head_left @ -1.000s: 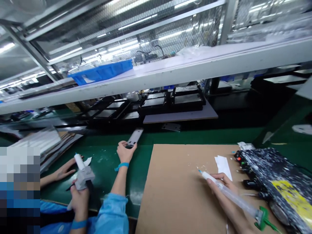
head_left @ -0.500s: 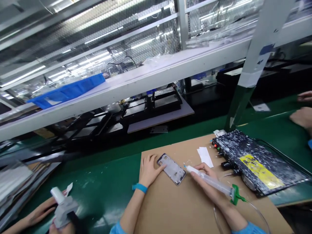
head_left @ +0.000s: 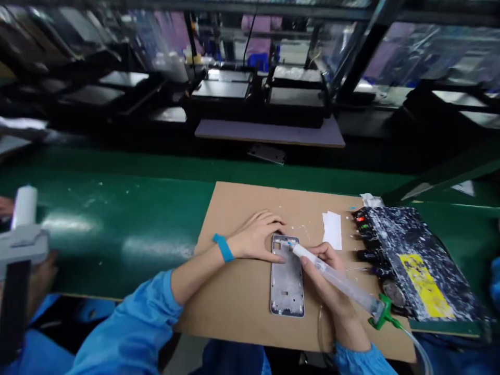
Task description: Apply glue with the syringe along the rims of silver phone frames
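A phone frame (head_left: pixel 288 284) lies flat on a brown cardboard sheet (head_left: pixel 230 317), its long side pointing toward me. My left hand (head_left: pixel 260 237), with a blue band at the wrist, rests at the frame's upper left; its fingers are stretched out and the thumb touches the left edge. In my right hand (head_left: pixel 326 271) is a glue dispensing syringe (head_left: pixel 339 281), tilted, with a green cap and a clear hose at its rear. Its blue tip is at the upper part of the frame; whether it touches the surface I cannot tell.
A black dispenser box (head_left: pixel 417 260) with a yellow label, spattered white, stands at the right. White paper (head_left: pixel 332 230) lies beside it. At far left, another person's hand is near a grey-white device (head_left: pixel 25 234). Behind, black racks (head_left: pixel 258 104) stand beyond the green bench (head_left: pixel 117 224).
My view has tilted down. The phone frame has turned to point more straight toward me. The syringe tip has moved from beside the frame to over its upper end.
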